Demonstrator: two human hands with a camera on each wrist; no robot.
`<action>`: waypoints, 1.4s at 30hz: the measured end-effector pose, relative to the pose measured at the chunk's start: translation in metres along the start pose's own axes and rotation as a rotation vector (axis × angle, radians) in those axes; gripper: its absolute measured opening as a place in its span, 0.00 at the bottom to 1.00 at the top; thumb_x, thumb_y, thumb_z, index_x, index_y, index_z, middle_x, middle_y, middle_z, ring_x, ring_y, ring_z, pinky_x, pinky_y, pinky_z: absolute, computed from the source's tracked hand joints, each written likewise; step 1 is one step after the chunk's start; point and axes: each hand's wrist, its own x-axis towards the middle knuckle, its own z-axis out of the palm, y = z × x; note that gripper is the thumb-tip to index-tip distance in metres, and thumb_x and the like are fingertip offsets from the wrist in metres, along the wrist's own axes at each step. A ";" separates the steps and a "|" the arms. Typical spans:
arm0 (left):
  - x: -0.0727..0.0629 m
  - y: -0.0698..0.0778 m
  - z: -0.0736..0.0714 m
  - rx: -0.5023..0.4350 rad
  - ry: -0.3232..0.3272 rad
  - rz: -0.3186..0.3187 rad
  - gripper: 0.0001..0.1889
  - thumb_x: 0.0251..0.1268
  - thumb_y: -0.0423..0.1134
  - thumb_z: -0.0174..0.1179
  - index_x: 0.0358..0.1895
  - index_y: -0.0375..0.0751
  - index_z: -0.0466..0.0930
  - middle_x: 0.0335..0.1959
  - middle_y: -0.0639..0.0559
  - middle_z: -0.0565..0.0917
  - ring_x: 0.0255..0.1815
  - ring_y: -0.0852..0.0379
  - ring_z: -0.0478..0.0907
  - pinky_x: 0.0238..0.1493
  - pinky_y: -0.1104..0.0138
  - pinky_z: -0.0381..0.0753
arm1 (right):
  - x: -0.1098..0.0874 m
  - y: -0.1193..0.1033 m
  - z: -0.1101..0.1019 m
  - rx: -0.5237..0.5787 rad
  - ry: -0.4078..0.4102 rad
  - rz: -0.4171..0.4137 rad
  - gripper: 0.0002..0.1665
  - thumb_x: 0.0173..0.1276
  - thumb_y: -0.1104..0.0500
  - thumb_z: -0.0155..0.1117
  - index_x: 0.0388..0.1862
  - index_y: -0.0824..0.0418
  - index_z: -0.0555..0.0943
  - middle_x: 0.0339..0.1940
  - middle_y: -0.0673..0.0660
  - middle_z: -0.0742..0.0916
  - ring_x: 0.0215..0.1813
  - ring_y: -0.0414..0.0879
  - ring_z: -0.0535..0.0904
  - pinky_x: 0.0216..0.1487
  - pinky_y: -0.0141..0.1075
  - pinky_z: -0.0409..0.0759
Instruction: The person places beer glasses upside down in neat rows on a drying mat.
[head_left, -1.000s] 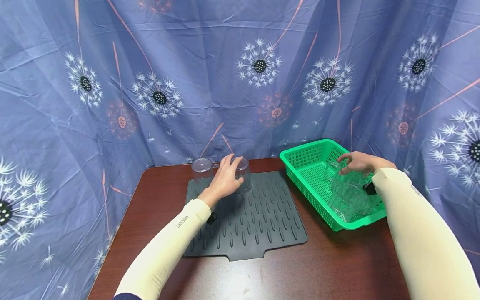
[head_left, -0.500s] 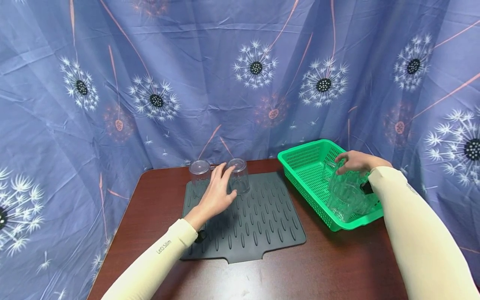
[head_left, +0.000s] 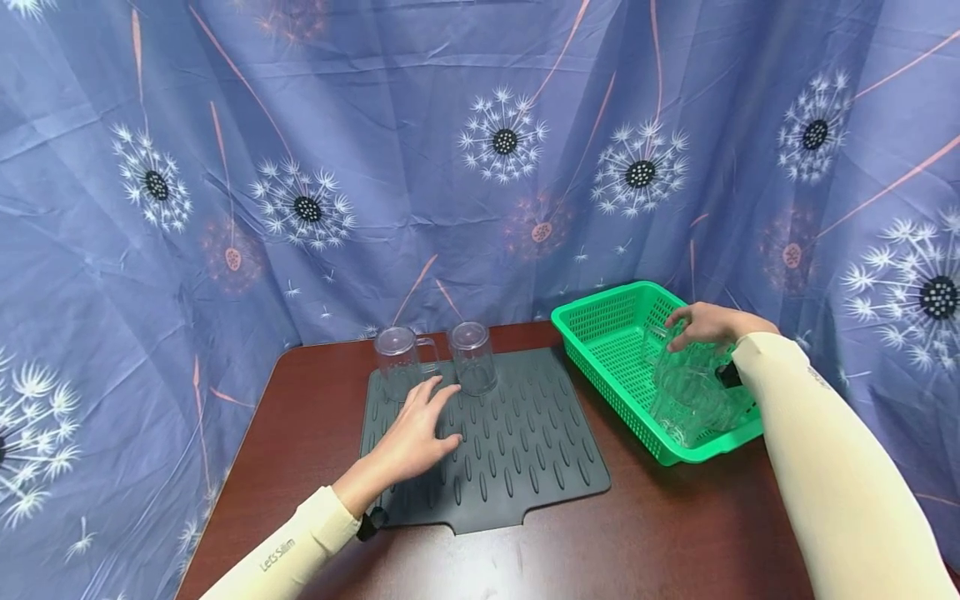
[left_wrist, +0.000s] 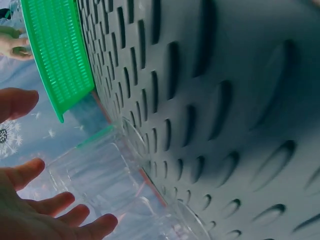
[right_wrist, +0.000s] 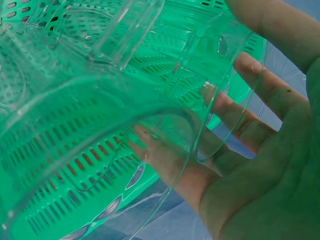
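Two clear glass mugs stand upside down at the back of the dark ribbed mat (head_left: 517, 454), a left mug (head_left: 396, 354) with its handle to the right and a right mug (head_left: 474, 358). My left hand (head_left: 414, 442) is over the mat in front of them, fingers spread and holding nothing. In the left wrist view its fingertips overlap a mug (left_wrist: 100, 165). My right hand (head_left: 708, 323) reaches into the green basket (head_left: 611, 392), over several clear glass mugs (head_left: 690, 396). In the right wrist view its fingers (right_wrist: 255, 127) are spread loosely behind a mug's clear wall.
The basket stands on the brown wooden table (head_left: 570, 550), right of the mat. A blue curtain (head_left: 420, 167) with dandelion prints hangs behind and at both sides. Another clear glass (head_left: 655, 343) lies deeper in the basket.
My left hand has drawn back from the right mug toward the front left, leaving that mug on the mat. The right hand stays over the basket, nearly still.
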 end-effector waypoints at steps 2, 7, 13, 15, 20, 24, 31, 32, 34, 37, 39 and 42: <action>-0.006 -0.001 0.001 0.007 -0.007 0.001 0.38 0.61 0.44 0.71 0.75 0.51 0.67 0.79 0.43 0.59 0.80 0.41 0.53 0.67 0.41 0.68 | 0.001 0.000 0.000 0.009 -0.010 0.002 0.43 0.71 0.48 0.67 0.74 0.69 0.63 0.69 0.84 0.64 0.67 0.81 0.64 0.48 0.61 0.82; -0.016 -0.006 0.003 0.043 -0.016 0.000 0.37 0.59 0.46 0.72 0.73 0.51 0.69 0.76 0.43 0.63 0.78 0.41 0.58 0.67 0.40 0.68 | 0.001 -0.001 0.000 0.008 -0.016 0.010 0.43 0.70 0.47 0.67 0.73 0.69 0.63 0.69 0.84 0.64 0.66 0.82 0.64 0.47 0.61 0.82; -0.025 -0.011 0.008 0.063 -0.052 -0.020 0.37 0.58 0.48 0.72 0.73 0.51 0.70 0.76 0.40 0.64 0.77 0.39 0.59 0.67 0.37 0.65 | 0.000 -0.002 -0.001 0.005 -0.022 0.011 0.44 0.70 0.46 0.67 0.73 0.69 0.63 0.69 0.85 0.63 0.67 0.83 0.63 0.48 0.63 0.81; -0.028 -0.014 0.010 0.066 -0.056 -0.025 0.37 0.58 0.48 0.72 0.72 0.50 0.70 0.76 0.39 0.64 0.77 0.38 0.59 0.67 0.37 0.65 | 0.000 -0.002 0.000 0.005 -0.021 0.006 0.44 0.70 0.46 0.67 0.73 0.70 0.63 0.69 0.85 0.63 0.67 0.83 0.63 0.48 0.62 0.81; -0.038 -0.022 0.017 0.068 -0.069 -0.037 0.38 0.55 0.48 0.73 0.71 0.49 0.71 0.74 0.37 0.65 0.76 0.38 0.60 0.67 0.37 0.65 | 0.000 -0.003 0.004 0.004 -0.032 -0.006 0.44 0.71 0.47 0.67 0.74 0.71 0.62 0.68 0.85 0.64 0.67 0.83 0.63 0.47 0.61 0.82; -0.047 -0.030 0.019 0.094 -0.085 -0.058 0.39 0.54 0.49 0.74 0.71 0.48 0.72 0.74 0.37 0.66 0.75 0.37 0.61 0.67 0.36 0.63 | 0.004 -0.003 0.006 0.010 -0.033 -0.008 0.44 0.71 0.47 0.67 0.74 0.70 0.62 0.69 0.85 0.63 0.67 0.83 0.62 0.47 0.61 0.82; -0.057 -0.041 0.023 0.121 -0.121 -0.090 0.41 0.50 0.51 0.76 0.70 0.47 0.73 0.72 0.35 0.67 0.74 0.35 0.62 0.68 0.36 0.62 | 0.009 -0.002 0.009 0.005 -0.011 -0.016 0.45 0.69 0.45 0.69 0.73 0.69 0.64 0.69 0.83 0.65 0.67 0.81 0.65 0.45 0.58 0.83; -0.058 -0.042 0.024 0.120 -0.132 -0.096 0.41 0.50 0.51 0.76 0.70 0.47 0.73 0.72 0.36 0.67 0.74 0.35 0.62 0.68 0.36 0.62 | 0.009 -0.002 0.009 -0.001 -0.003 -0.019 0.44 0.69 0.45 0.69 0.73 0.69 0.64 0.68 0.83 0.66 0.66 0.80 0.66 0.44 0.57 0.84; -0.058 -0.043 0.026 0.119 -0.149 -0.104 0.41 0.51 0.51 0.76 0.70 0.48 0.73 0.72 0.36 0.67 0.74 0.36 0.62 0.68 0.36 0.62 | 0.008 -0.001 0.008 -0.015 0.011 -0.029 0.44 0.68 0.44 0.69 0.72 0.69 0.66 0.67 0.83 0.67 0.65 0.80 0.67 0.43 0.56 0.84; -0.057 -0.045 0.029 0.118 -0.155 -0.092 0.40 0.50 0.51 0.76 0.70 0.48 0.73 0.72 0.36 0.68 0.74 0.36 0.62 0.67 0.36 0.63 | 0.005 0.001 0.005 -0.022 0.039 -0.030 0.44 0.67 0.45 0.69 0.71 0.69 0.67 0.66 0.83 0.68 0.63 0.79 0.69 0.41 0.55 0.84; -0.056 -0.045 0.030 0.121 -0.150 -0.079 0.40 0.50 0.51 0.76 0.69 0.48 0.73 0.72 0.36 0.68 0.73 0.36 0.63 0.67 0.36 0.63 | 0.003 0.002 0.004 -0.021 0.052 -0.026 0.44 0.67 0.45 0.70 0.71 0.69 0.67 0.66 0.83 0.68 0.63 0.79 0.70 0.39 0.54 0.84; -0.055 -0.045 0.031 0.116 -0.148 -0.072 0.39 0.51 0.51 0.75 0.69 0.47 0.73 0.72 0.36 0.68 0.73 0.36 0.63 0.66 0.36 0.65 | 0.001 0.003 0.003 -0.013 0.054 -0.023 0.44 0.67 0.45 0.70 0.71 0.69 0.66 0.67 0.83 0.68 0.63 0.80 0.69 0.39 0.55 0.84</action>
